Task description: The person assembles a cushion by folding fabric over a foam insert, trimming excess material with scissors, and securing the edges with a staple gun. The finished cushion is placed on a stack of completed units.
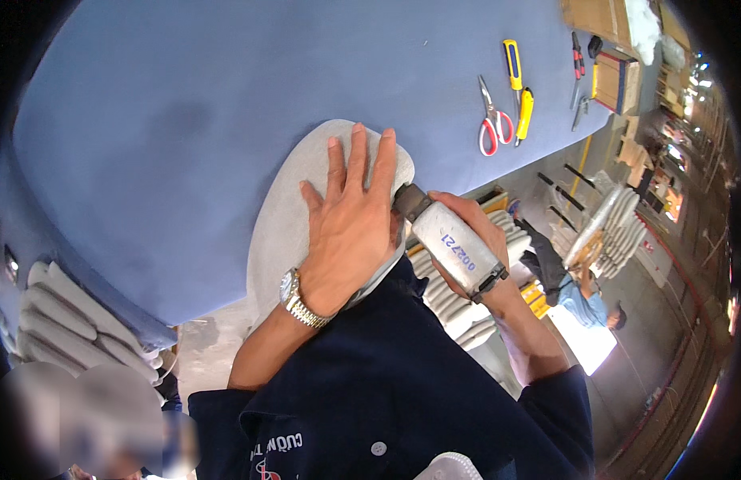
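A grey fabric-covered pad (286,200), rounded at its far end, lies over the near edge of the blue table, against my body. My left hand (350,220) rests palm down on it with the fingers spread; its thumb is mostly hidden by the pad's right edge. My right hand (478,228) is wrapped round a staple gun (454,244) with a silver body and a dark nose. That nose meets the right edge of the pad, close beside my left hand. The contact point itself is partly hidden. On my left wrist is a metal watch (290,292).
Red-handled scissors (492,128), a yellow screwdriver (512,64) and a yellow cutter (525,116) lie on the blue table (186,120). Farther right are pliers (577,64) and boxes (614,80). Grey pads (66,312) are stacked at left. A person in blue (582,300) is at right.
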Action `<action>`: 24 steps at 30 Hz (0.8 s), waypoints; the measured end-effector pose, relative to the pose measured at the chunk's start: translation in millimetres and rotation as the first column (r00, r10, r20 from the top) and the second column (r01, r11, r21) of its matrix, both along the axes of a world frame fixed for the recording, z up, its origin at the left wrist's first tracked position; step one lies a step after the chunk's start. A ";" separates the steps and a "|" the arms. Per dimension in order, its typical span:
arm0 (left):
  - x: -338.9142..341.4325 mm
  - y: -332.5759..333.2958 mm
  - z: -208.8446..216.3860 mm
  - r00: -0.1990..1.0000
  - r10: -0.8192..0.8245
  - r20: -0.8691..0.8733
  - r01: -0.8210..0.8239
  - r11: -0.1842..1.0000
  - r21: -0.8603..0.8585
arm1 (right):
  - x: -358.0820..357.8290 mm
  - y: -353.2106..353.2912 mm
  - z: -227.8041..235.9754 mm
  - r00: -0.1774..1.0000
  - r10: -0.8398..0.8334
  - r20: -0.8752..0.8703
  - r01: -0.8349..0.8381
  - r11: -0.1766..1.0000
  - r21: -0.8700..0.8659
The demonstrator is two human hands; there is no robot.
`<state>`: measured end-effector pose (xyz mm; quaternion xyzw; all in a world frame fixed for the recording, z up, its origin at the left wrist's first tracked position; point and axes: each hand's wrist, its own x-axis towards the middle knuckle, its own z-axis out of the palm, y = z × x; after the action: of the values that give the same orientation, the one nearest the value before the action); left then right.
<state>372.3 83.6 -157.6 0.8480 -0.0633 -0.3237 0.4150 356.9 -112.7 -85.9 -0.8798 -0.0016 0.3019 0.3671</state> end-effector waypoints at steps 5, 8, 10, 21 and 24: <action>-1.3 0.4 2.6 0.999 0.025 0.034 -0.026 1.000 0.014 | -8.0 -2.2 -11.7 0.993 -0.111 0.036 0.105 0.983 0.152; -3.3 0.8 2.8 0.997 0.009 0.072 -0.011 0.999 0.039 | -17.9 -7.4 -19.6 0.980 -0.154 0.124 0.121 0.963 0.242; -7.6 -0.2 3.3 0.997 0.012 0.079 -0.017 0.998 0.055 | -25.1 -9.0 -21.8 0.973 -0.174 0.154 0.129 0.955 0.268; -12.5 0.4 -1.1 0.991 -0.015 0.130 0.006 0.998 0.068 | -38.9 -13.2 -20.5 0.980 -0.185 0.068 0.151 0.925 0.348; -9.9 -1.8 2.2 0.994 -0.005 0.105 -0.001 0.998 0.055 | -26.7 -12.7 -15.8 0.990 -0.131 0.046 0.110 0.944 0.312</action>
<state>362.5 81.9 -155.4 0.8749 -0.0770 -0.2805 0.3872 330.2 -125.4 -101.7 -0.8195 -0.0070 0.2455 0.5177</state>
